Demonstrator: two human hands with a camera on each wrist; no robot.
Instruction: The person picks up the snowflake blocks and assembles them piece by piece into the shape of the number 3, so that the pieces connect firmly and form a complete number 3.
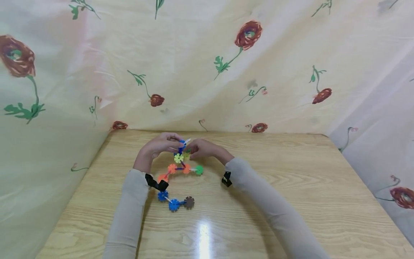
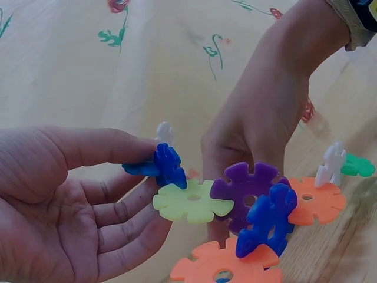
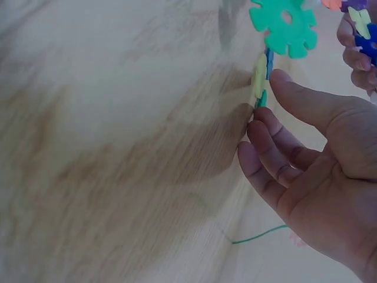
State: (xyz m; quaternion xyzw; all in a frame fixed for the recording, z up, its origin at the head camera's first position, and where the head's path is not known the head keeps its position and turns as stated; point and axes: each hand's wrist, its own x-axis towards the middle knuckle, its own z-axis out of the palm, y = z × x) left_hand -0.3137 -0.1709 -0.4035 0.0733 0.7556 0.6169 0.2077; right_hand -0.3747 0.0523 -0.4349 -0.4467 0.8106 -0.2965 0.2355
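A chain of joined plastic snowflake discs lies along the table, with blue, orange, pale yellow, purple, white, green and brown pieces. My left hand point(image 1: 161, 144) pinches a blue disc point(image 2: 169, 165) at the chain's far end, between thumb and forefinger. A white disc point(image 2: 165, 132) stands out beside that blue one, and a pale yellow disc point(image 1: 179, 158) joins on below. Low at the tabletop, my right hand point(image 3: 318, 147) reaches with thumb and fingers apart around a yellow disc point(image 3: 258, 76) and a small green disc point(image 3: 262, 99). Its fingertips are at their edges.
The chain's near part, with a blue disc point(image 1: 174, 205) and a brown disc point(image 1: 189, 202), curves across the wooden table point(image 1: 275, 169). A green disc point(image 1: 198, 169) ends a side branch. Flowered cloth point(image 1: 194, 72) hangs behind the table and at both sides.
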